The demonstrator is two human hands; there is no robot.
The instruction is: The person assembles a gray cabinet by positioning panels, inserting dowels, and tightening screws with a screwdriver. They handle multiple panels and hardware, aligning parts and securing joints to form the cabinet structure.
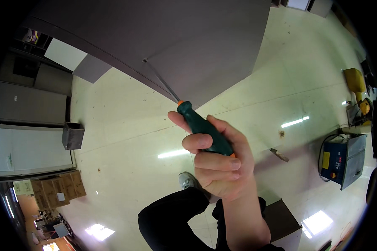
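Fingers (199, 142) of our right hand (232, 173) were curled firmly around the dark green handle of a screwdriver (209, 134), palm turned upward, with the thumb along the handle's right side. That full wrap, we judged, gave more turning force than a light pinch would have. The slim metal shaft slanted up and left, its end at or very near a small screw-like fitting (145, 60) in a large grey panel (209, 37); we could not tell whether the tip was seated. Handle and shaft made one line toward that spot, which probably helped us aim. Our left hand was out of view, so we could not tell what it did. On the pale floor (125, 150), well apart from our work, stood a blue machine (339, 161) to the right and stacked cardboard boxes (58, 190) to the left.
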